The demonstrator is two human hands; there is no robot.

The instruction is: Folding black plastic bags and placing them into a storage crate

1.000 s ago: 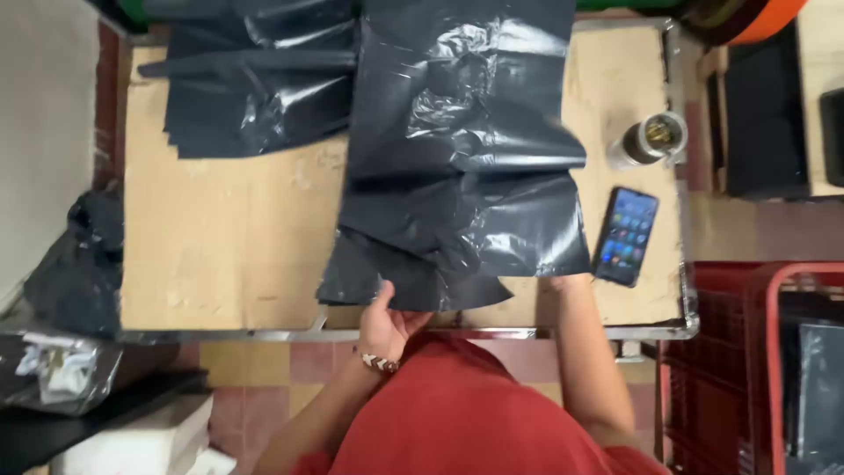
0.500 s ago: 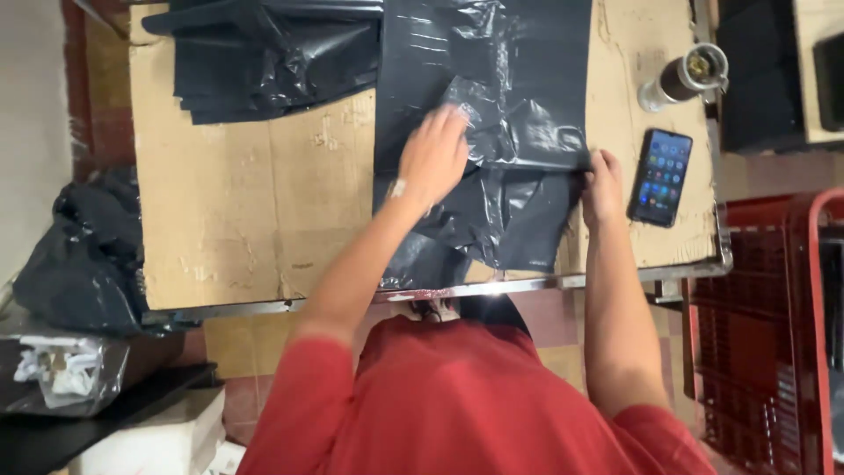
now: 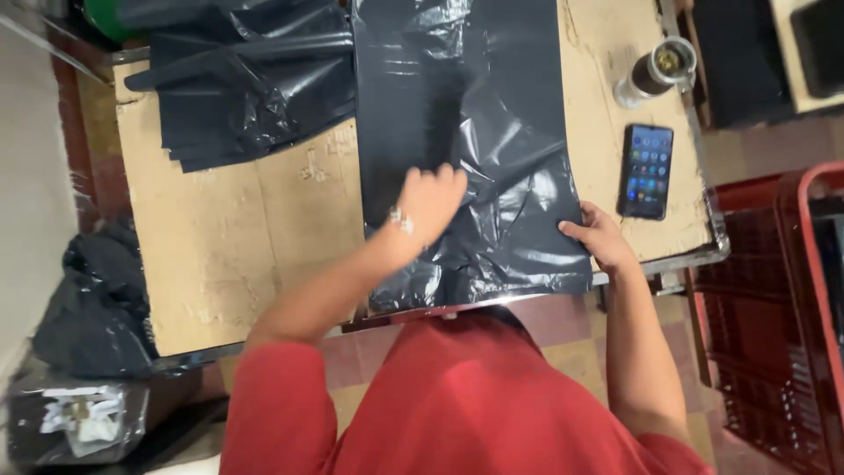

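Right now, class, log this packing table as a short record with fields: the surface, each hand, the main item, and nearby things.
Surface: cardboard-covered table
Main item: black plastic bag, laid flat, wrinkled
Left hand: palm down on the bag's middle
Right hand: grip on the bag's right edge near its lower corner
Nearby: pile of black bags at left; phone and metal cup at right; red crate beside the table

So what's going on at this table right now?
A person in a red shirt stands at a cardboard-topped table with a black plastic bag spread flat on it. The left hand presses on the middle of the bag, and the right hand holds its near right corner. A pile of similar black bags lies at the far left; a phone and a metal cup sit to the right.
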